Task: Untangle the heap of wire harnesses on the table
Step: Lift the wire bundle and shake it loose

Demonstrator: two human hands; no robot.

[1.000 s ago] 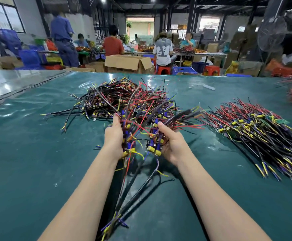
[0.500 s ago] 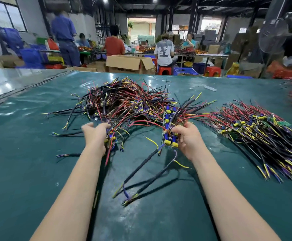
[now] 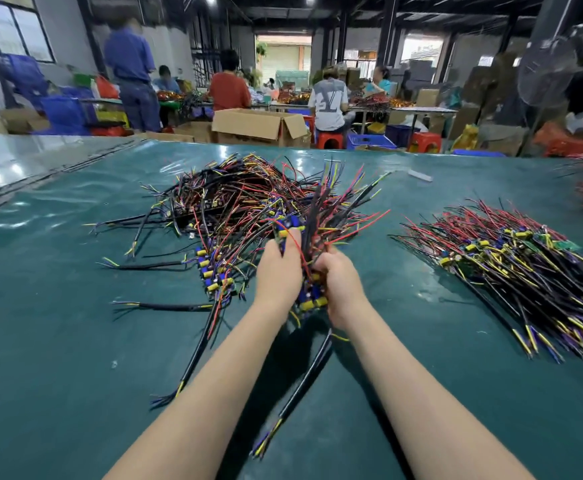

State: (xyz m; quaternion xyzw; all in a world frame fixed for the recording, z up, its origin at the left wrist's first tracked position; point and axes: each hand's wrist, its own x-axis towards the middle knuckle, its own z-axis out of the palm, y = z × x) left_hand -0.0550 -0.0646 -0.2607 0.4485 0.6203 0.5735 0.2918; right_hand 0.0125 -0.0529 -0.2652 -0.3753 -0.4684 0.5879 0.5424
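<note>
Head view: left hand (image 3: 278, 271) and right hand (image 3: 342, 289) grip one harness bundle (image 3: 333, 209); lift slowly, letting the heap (image 3: 234, 199) wires slip free.

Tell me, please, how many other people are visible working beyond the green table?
5: person in blue standing far left, seated person beside them, person in red, person in white-grey shirt, person in teal beyond. Others may be hidden.

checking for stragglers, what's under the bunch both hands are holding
A black cable hangs from the held bunch over the green table. What lies directly beneath the left hand and right hand is covered by them.
</note>
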